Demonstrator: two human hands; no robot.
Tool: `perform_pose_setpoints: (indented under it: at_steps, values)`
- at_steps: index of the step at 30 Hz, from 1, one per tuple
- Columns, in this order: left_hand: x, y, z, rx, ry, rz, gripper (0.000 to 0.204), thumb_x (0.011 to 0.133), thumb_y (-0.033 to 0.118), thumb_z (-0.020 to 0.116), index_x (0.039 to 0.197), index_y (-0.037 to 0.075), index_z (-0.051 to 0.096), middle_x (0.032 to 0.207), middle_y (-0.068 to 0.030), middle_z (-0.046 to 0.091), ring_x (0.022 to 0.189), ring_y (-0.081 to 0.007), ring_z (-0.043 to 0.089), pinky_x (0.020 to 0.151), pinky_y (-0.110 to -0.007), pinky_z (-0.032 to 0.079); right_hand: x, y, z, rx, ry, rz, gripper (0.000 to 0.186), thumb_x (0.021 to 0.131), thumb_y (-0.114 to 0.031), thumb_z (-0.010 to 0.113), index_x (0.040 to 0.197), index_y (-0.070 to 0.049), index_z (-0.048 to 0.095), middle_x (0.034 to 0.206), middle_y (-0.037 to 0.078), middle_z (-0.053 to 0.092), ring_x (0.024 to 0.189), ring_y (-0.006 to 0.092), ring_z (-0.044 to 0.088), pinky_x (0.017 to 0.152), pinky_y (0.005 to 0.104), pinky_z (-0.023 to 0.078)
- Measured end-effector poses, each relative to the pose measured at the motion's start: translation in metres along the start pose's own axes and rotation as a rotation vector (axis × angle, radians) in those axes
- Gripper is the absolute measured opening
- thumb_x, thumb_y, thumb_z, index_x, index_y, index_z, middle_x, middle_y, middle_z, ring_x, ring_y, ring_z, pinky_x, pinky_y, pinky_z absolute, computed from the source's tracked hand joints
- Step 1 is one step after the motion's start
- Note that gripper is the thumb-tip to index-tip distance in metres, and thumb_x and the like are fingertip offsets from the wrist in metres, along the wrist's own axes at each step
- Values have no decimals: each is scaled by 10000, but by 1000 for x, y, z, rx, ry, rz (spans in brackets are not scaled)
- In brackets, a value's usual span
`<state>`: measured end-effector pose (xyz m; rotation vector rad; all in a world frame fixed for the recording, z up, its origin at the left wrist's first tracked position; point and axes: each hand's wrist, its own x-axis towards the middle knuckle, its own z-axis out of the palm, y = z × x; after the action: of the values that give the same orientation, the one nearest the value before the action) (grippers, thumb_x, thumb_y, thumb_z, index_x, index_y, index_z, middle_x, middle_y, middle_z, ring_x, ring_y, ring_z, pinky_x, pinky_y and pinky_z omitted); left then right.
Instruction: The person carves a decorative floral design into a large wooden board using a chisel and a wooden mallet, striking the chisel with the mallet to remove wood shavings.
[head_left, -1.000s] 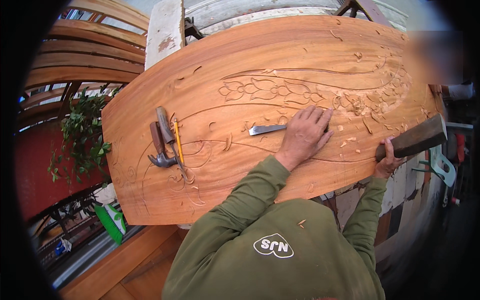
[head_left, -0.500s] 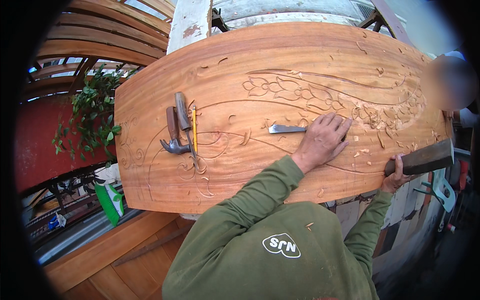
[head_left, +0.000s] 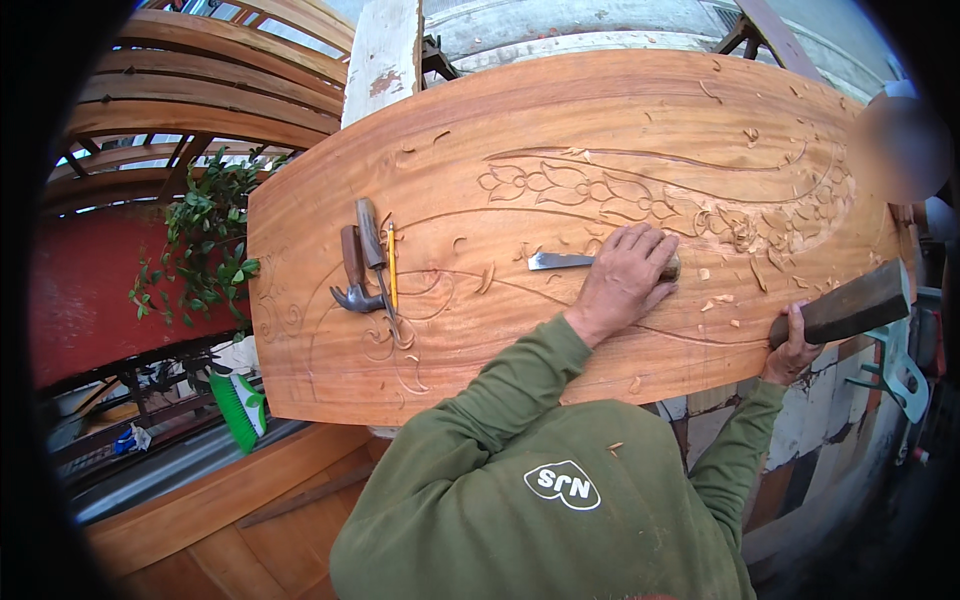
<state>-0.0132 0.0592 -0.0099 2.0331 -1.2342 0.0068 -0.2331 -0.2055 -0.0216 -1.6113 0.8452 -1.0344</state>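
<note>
A curved wooden panel (head_left: 500, 120) carries carved flowers and scrolls with loose shavings. My left hand (head_left: 625, 280) lies over a chisel (head_left: 557, 260), fingers curled round it; the flat blade points left and the handle's end shows beside my fingers. My right hand (head_left: 795, 340) grips a dark wooden mallet (head_left: 855, 300) over the panel's near right edge. On the panel's left part lie a claw hammer (head_left: 352, 260), a second chisel (head_left: 368, 230) with a wooden handle and a yellow pencil (head_left: 393, 270).
A slatted wooden frame (head_left: 210, 80) and leafy plant (head_left: 200, 240) stand left, above a green brush (head_left: 235, 410). Another person (head_left: 900, 150) is at the far right, near a pale green plastic chair (head_left: 900, 390). A white post (head_left: 380, 70) stands behind the panel.
The camera view has shifted, moving the panel rightward in the picture. My left hand has shifted slightly on the chisel, showing the handle's end. My right hand still holds the mallet.
</note>
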Motion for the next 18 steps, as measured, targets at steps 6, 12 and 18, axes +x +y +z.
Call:
perform_pose_setpoints:
  at_steps: [6,12,18]
  values:
    - [-2,6,-4,23,-24,-36,758,953,460,799,1547,57,554,1487,-213,605,1415,-434,559,1204,-546,439,1,2,2,18,24,-11,202,903,-86,773,1054,9,680,957,79,686,884,204,646,854,346,523]
    - [26,-48,-27,468,-55,-208,707,1119,550,522,1672,120,434,1706,-254,413,1609,-454,341,1302,-578,316,3,2,2,56,15,16,182,894,-89,778,1021,1,684,943,69,686,884,200,645,854,346,519]
    - [37,-129,-27,424,-71,-350,585,1149,410,508,1651,114,463,1726,-193,416,1610,-432,351,1313,-551,322,3,2,3,50,5,16,175,906,-97,771,1018,-3,675,940,70,686,879,199,643,871,343,513]
